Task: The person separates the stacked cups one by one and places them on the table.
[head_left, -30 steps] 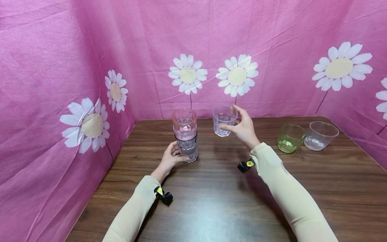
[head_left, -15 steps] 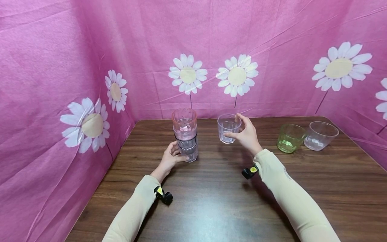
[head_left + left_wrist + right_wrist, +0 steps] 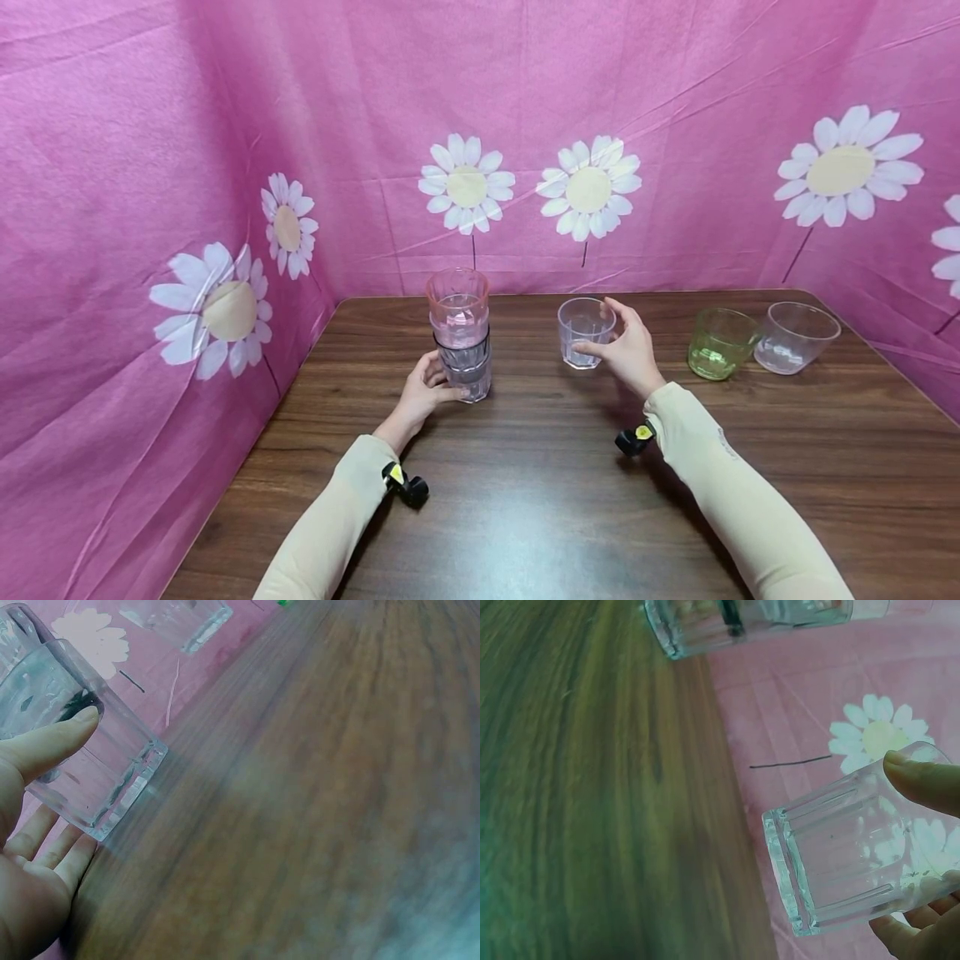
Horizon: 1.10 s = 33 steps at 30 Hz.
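Note:
Left of centre, a tall stack of nested cups (image 3: 460, 333) stands upright, pink at the top, then a dark-rimmed grey one, clear at the bottom. My left hand (image 3: 420, 396) holds the bottom cup, thumb in front and fingers behind; the left wrist view shows the thumb (image 3: 64, 742) against its wall. My right hand (image 3: 628, 350) grips a clear faceted cup (image 3: 581, 337) by its right side, to the right of the stack. In the right wrist view this clear cup (image 3: 847, 855) sits between thumb and fingers, with the stack's base (image 3: 705, 626) beyond.
A green cup (image 3: 716, 354) and a wide clear cup (image 3: 795, 342) stand close together at the right on the wooden table (image 3: 525, 483). A pink cloth (image 3: 375, 125) with white daisies hangs behind and along the sides.
My right hand has moved the clear cup right, nearer and lower, away from the stack. My left hand and the stack have stayed put.

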Available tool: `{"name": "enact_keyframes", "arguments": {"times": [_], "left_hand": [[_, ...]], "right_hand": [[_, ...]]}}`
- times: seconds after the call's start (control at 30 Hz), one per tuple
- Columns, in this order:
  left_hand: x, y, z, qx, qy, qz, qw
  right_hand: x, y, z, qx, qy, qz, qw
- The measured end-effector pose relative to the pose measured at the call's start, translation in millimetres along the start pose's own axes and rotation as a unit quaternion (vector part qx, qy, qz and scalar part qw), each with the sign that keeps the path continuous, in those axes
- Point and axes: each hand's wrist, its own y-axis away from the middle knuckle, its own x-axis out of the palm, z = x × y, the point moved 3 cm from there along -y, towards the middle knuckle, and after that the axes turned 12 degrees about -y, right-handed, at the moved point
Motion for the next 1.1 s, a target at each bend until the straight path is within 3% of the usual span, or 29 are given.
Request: {"name": "enact_keyframes", "arguments": {"times": [0.17,1.1], "left_hand": [[0.3,0.2,-0.4,-0.008,0.002,0.000,1.0000],[0.1,0.7,-1.7,-0.008,0.003,0.002,1.0000]], "right_hand": [[-6,2,-7,0.009,-0.007,-0.004,1.000],[-51,10,-27,0.048,0.062,-0.045,0.996]]}}
